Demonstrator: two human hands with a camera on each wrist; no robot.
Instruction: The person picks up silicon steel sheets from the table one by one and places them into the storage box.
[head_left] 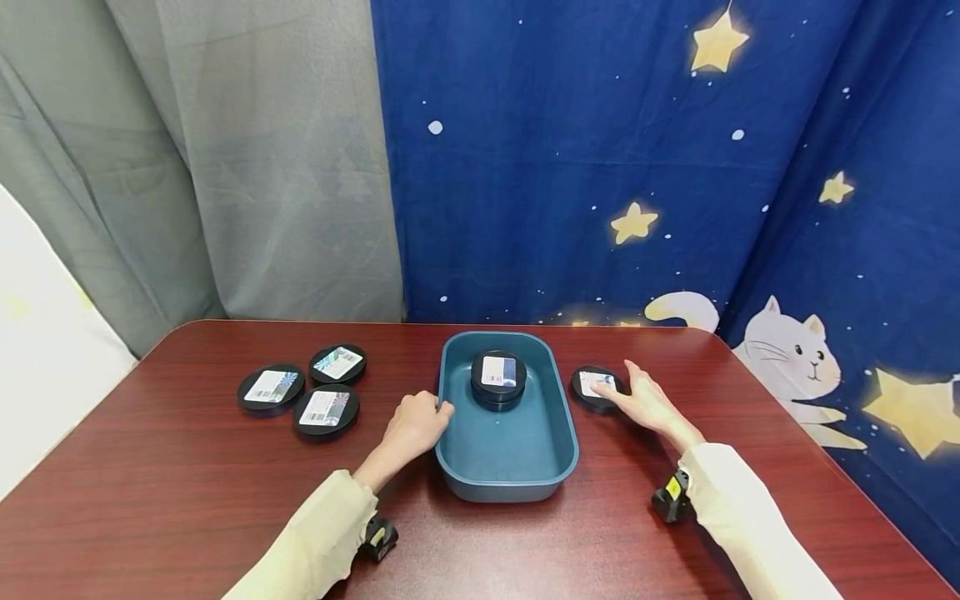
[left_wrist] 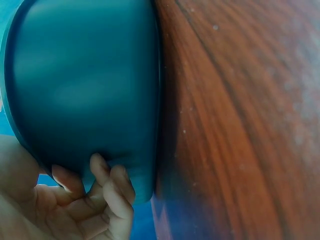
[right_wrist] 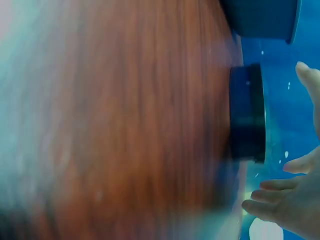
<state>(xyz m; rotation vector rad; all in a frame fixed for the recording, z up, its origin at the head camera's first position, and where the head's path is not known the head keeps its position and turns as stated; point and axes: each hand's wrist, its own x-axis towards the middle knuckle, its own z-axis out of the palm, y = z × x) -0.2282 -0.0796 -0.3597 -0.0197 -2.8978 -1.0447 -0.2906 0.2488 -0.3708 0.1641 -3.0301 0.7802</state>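
A blue plastic bin stands mid-table, with a short stack of round black tins inside at its far end. My left hand grips the bin's left rim; in the left wrist view, its curled fingers lie against the outer wall. Right of the bin, another round black tin with a white label lies flat on the table. My right hand reaches over it, thumb and fingers spread apart. The right wrist view has this hand beside the tin, not closed round it.
Three more labelled black tins lie grouped at the left of the dark red wooden table. Behind the table's far edge hang a grey curtain and a blue curtain with stars.
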